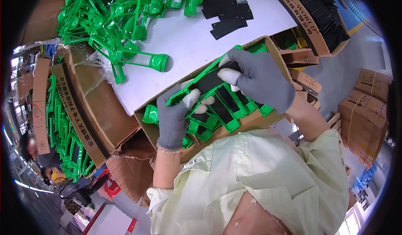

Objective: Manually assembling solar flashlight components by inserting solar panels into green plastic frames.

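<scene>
Both my hands wear grey gloves with white fingertips. Between them, tilted above an open cardboard box (272, 46), is a long green plastic frame (178, 97) with a black strip (207, 82) lying along it. My left hand (172, 120) grips the frame's near left end, thumb on top and fingers curled beneath. At the other end, my right hand (264, 78) has its thumb and fingers closed on the black strip and the frame's edge. Inside the box under my hands lie several green frames with black strips (220, 109).
Loose green frames (125, 17) are heaped on the white table (184, 38), beside a stack of black strips (228, 11). A carton of green frames (69, 130) stands at left. Another carton holds black pieces (320, 11) at upper right. Closed boxes (362, 120) are stacked on the right.
</scene>
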`<state>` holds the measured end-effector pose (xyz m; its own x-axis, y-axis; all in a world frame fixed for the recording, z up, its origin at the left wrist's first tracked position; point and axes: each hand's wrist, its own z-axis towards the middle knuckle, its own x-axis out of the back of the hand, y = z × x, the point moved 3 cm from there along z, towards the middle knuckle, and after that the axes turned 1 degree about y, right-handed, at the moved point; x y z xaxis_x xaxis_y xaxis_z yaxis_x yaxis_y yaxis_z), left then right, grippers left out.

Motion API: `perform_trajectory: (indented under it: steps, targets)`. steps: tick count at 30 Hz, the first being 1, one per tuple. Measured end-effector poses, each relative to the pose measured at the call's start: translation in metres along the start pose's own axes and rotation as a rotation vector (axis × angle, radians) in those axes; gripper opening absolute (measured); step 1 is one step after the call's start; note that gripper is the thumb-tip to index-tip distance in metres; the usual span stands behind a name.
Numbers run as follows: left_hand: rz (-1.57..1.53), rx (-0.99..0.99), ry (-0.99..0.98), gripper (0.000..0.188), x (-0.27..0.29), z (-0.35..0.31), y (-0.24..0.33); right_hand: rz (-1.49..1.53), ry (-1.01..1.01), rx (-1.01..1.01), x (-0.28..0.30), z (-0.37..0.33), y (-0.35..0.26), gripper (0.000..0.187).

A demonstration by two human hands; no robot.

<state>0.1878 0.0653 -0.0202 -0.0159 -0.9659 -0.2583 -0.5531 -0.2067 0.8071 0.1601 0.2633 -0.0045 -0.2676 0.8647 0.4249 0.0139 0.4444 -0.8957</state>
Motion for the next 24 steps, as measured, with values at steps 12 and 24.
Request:
perform_trajectory:
  steps: [12, 24]
  targets:
    - [0.061, 0.022, -0.03, 0.029, -0.005, -0.005, -0.001, 0.325, -0.192, -0.283, 0.011, -0.001, 0.024, 0.038]
    - [0.459, 0.258, -0.172, 0.021, 0.047, 0.003, 0.009, -0.289, -0.03, 0.172, 0.021, 0.002, 0.035, 0.043]
